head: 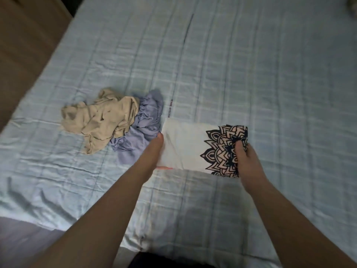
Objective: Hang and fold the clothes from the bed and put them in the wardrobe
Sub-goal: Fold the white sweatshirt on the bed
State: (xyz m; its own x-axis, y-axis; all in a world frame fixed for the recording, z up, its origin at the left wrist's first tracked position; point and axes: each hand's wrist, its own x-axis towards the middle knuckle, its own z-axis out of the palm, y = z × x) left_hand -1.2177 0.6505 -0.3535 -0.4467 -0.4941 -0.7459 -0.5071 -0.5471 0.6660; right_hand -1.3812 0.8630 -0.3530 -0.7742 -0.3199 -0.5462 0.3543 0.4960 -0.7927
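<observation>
Mandala-print T-shirt [185, 147], folding apparently complete on bed [251, 74]: right hand [249, 161] has fingers clamped on the printed end; fingers of left hand [152, 151] hidden. Next move probably needs a level lift.

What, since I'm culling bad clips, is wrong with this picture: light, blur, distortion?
Head view: the light is dim and bluish, with the white shirt the brightest patch; the wide-angle lens bows the stripes of the bedspread; the frame's corners and the near forearms are soft; no glare shows.
</observation>
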